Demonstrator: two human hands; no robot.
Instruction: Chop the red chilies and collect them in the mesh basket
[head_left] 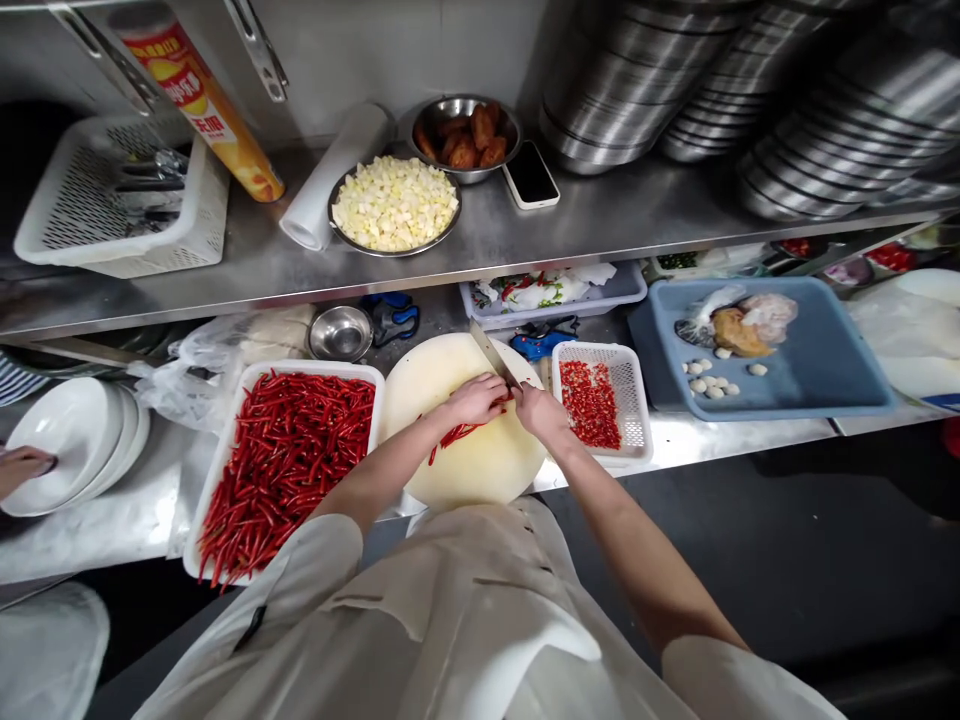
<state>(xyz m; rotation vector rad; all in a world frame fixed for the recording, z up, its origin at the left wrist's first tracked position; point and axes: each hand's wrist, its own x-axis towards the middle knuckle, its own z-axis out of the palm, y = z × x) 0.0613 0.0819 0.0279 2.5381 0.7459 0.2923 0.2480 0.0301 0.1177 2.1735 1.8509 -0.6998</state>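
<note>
A round, pale cutting board (480,475) lies in front of me with a few red chili peppers (459,434) on it. My left hand (480,398) is closed over the peppers, fingers curled close to the blade. In my right hand (541,414) is the handle of a kitchen knife (491,352), its blade pointing away from me. To the left, a white basket (381,400) is heaped with whole red chilies (292,470). At the board's right, a small white perforated basket (637,415) holds chopped chilies (591,402).
Another person's hand (26,468) touches stacked white plates (71,445) at far left. A blue tub (825,375) stands right. On the shelf (495,232) above are a bowl of diced pale food (395,205), a phone (531,175) and stacked metal bowls (622,90).
</note>
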